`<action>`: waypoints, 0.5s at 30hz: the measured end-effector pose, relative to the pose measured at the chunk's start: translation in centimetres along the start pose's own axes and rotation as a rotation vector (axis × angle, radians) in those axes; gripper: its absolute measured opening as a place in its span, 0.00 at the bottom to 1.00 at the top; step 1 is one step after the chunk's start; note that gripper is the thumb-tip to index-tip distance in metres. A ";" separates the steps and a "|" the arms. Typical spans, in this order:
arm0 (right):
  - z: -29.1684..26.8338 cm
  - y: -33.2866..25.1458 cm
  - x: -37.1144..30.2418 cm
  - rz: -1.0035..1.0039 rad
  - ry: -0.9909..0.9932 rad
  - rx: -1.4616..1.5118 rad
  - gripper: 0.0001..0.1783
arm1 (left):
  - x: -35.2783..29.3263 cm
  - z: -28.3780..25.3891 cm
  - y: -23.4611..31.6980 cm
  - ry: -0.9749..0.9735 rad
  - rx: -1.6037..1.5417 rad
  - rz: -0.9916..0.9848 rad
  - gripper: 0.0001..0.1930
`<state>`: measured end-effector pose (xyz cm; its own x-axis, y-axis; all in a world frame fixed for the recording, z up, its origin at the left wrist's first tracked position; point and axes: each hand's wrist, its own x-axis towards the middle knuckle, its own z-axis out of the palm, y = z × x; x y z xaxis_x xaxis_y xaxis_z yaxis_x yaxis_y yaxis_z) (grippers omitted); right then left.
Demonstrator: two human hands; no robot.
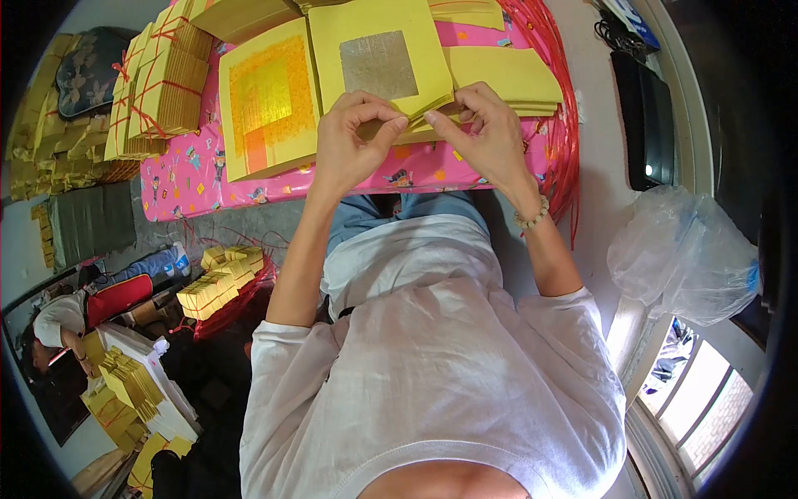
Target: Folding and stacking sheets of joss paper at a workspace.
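Observation:
On the pink patterned tablecloth (195, 185) in front of me lies a stack of yellow paper with a silver square (378, 62). My left hand (359, 137) pinches the near edge of this yellow paper between thumb and index finger. Just to its right, my right hand (490, 137) grips the same edge, thumb and fingers closed at the near right corner. The edge looks bent or folded between the two hands. A second yellow stack with a gold square and orange border (270, 96) sits left of my left hand. Beyond my right hand is plain yellow paper (503, 75).
Yellow paper bundles tied with red string (166, 83) stand at the table's left. Loose red strings (567, 141) hang over its right edge. A clear plastic bag (686, 254) and a black case (644, 121) are at the right. Another person (62, 320) is at the far left.

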<state>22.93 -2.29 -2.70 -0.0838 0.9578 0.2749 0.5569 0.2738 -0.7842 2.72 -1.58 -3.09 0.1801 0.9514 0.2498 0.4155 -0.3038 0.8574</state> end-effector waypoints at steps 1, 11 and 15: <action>0.0 0.0 0.0 0.004 -0.003 -0.006 0.19 | 0.0 0.0 0.0 0.000 -0.005 -0.004 0.04; -0.3 -0.5 0.0 0.014 -0.016 0.032 0.17 | 0.0 0.0 -0.1 0.003 0.010 0.009 0.03; -0.2 -0.5 0.0 0.008 -0.007 0.033 0.18 | 0.0 0.0 0.0 0.003 0.008 -0.002 0.04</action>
<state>22.79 -2.39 -2.23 -0.0853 0.9604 0.2651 0.5298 0.2691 -0.8043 2.73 -1.59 -3.05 0.1769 0.9521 0.2494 0.4230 -0.3024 0.8542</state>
